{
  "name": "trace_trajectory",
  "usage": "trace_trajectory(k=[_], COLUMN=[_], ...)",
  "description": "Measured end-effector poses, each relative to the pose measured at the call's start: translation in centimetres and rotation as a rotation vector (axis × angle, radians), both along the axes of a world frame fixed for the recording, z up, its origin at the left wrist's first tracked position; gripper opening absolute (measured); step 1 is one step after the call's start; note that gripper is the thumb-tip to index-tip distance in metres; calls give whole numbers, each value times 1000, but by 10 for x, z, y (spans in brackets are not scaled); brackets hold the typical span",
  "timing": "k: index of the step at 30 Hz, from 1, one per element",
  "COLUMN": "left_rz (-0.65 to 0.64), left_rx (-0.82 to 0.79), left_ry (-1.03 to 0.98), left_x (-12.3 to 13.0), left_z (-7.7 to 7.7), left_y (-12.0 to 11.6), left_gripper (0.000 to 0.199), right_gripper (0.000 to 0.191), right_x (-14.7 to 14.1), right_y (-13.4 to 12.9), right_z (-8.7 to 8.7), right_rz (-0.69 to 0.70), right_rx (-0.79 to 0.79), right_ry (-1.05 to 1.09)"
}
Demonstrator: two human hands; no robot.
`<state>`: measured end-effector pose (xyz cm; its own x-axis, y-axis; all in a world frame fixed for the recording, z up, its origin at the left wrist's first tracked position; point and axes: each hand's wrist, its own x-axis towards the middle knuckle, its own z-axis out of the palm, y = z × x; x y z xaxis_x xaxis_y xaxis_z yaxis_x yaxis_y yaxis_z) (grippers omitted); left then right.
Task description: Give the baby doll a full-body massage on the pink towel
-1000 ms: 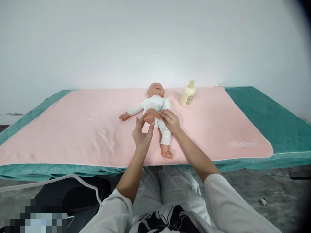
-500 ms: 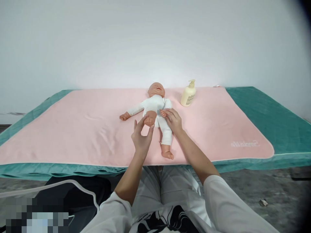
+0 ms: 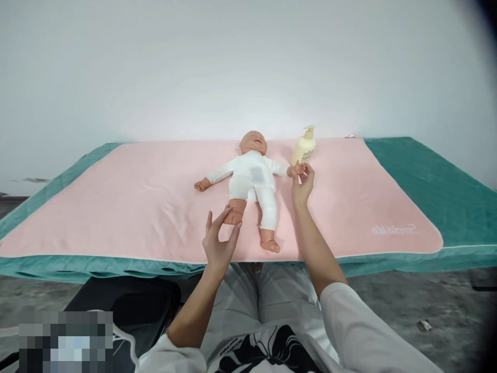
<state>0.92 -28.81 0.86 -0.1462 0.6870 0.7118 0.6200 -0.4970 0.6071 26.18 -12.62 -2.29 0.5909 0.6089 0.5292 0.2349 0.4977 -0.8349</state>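
A baby doll (image 3: pixel 254 173) in a white suit lies on its back on a pink mat (image 3: pixel 155 207), head toward the wall. My left hand (image 3: pixel 220 241) holds the doll's foot on the left side between thumb and fingers, with that leg raised a little. With thumb and fingertips, my right hand (image 3: pixel 303 186) grips the doll's hand on the right side, its arm stretched outward. The doll's other arm lies out to the left, and its other leg points toward me. Just behind my right hand stands a cream pump bottle (image 3: pixel 304 148).
Under the mat is a green-covered table (image 3: pixel 446 191), set against a pale wall (image 3: pixel 248 67). A black chair or bag with a white cable is at the lower left. A small object (image 3: pixel 424 325) lies on the grey floor at the right.
My right hand has drawn the doll's arm from its chest out to the right. My left hand has moved the held foot down toward me, straightening the bent leg.
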Motion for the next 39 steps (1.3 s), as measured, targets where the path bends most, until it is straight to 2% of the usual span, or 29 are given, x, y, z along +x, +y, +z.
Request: trace_trajectory(k=[6, 13, 25, 32, 36, 39], left_rz=[-15, 7, 86, 149, 167, 158], left_rx=[3, -26, -106, -150, -168, -123], left_ry=[34, -62, 12, 43, 38, 13], left_x=[-2, -5, -13, -15, -15, -14], left_z=[-22, -46, -86, -95, -96, -93], left_y=[-22, -37, -53, -55, -56, -55], left_gripper=[60, 60, 53, 46, 43, 45], right_gripper=[45, 45, 29, 30, 31, 29], right_x=[15, 30, 28, 31, 32, 33], right_y=[8, 17, 9, 8, 9, 11], right_z=[-10, -29, -15, -17, -20, -22], right_rz=[-66, -105, -116, -106, -94, -80], right_rx=[-79, -278, -420, -436, -433, -418], right_ry=[175, 292, 305, 301, 308, 314])
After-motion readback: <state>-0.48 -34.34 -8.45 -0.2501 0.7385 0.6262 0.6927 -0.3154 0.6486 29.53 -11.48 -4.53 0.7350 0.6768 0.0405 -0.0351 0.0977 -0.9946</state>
